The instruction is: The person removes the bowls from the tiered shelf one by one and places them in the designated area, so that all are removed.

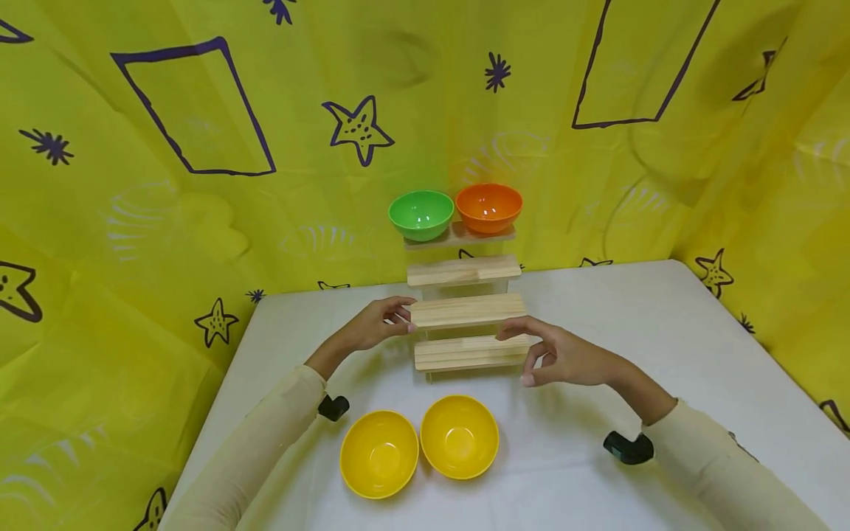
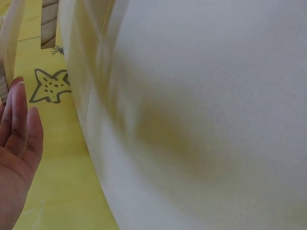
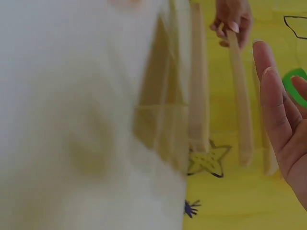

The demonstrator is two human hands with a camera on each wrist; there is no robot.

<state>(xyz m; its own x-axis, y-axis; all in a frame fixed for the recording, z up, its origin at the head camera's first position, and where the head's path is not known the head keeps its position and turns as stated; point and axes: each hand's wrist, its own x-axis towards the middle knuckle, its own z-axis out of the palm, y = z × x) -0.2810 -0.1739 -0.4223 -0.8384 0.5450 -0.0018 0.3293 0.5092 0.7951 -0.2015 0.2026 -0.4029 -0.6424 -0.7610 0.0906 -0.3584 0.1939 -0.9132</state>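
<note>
A tiered stand with several wooden shelves (image 1: 470,310) stands at the middle of the table. My left hand (image 1: 375,322) grips the left end of one middle shelf, thumb at its front corner; the right wrist view shows this left hand (image 3: 234,19) at the plank's end. Beside the stand's right end, my right hand (image 1: 561,355) hovers with fingers loosely bent and holds nothing. On the top shelf sit a green bowl (image 1: 421,215) and an orange bowl (image 1: 489,208). Two yellow bowls, a left one (image 1: 380,453) and a right one (image 1: 460,436), rest in front of the stand.
A white-covered table (image 1: 598,302) carries everything. Yellow sheeting (image 1: 319,221) with drawn stars and frames hangs behind and at both sides. The two yellow bowls stand side by side between the forearms.
</note>
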